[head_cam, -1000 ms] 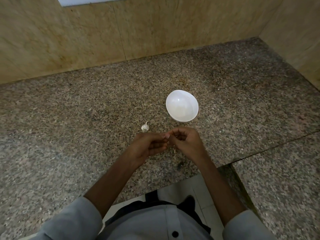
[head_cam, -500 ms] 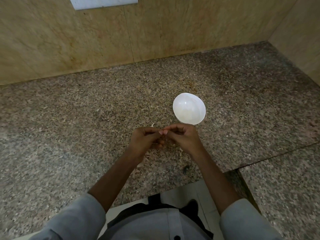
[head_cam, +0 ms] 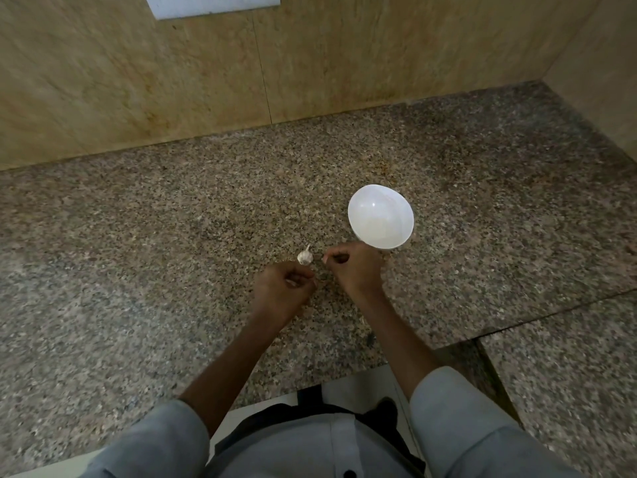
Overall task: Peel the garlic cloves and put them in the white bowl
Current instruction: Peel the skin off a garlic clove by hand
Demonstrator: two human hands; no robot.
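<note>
The white bowl point(head_cam: 380, 215) stands on the granite counter and looks empty. A small garlic bulb point(head_cam: 305, 257) lies on the counter left of the bowl. My left hand point(head_cam: 282, 288) is just below the bulb with its fingers curled round a small pale garlic clove point(head_cam: 293, 281). My right hand point(head_cam: 355, 267) is beside it, against the bowl's near rim. Its thumb and forefinger pinch a tiny pale bit that looks like garlic skin, mostly hidden. The two hands are apart.
The speckled granite counter point(head_cam: 138, 270) runs to a tiled wall point(head_cam: 172, 91) at the back and another wall at the right. A seam point(head_cam: 551, 315) crosses the counter at the right. The counter's front edge point(head_cam: 310, 382) is near my body. Skin flakes point(head_cam: 362, 320) lie by my right wrist.
My hands were pinched together on one piece; they have pulled apart, the right toward the bowl and the left staying below the bulb, which is uncovered again. The view has tilted up slightly.
</note>
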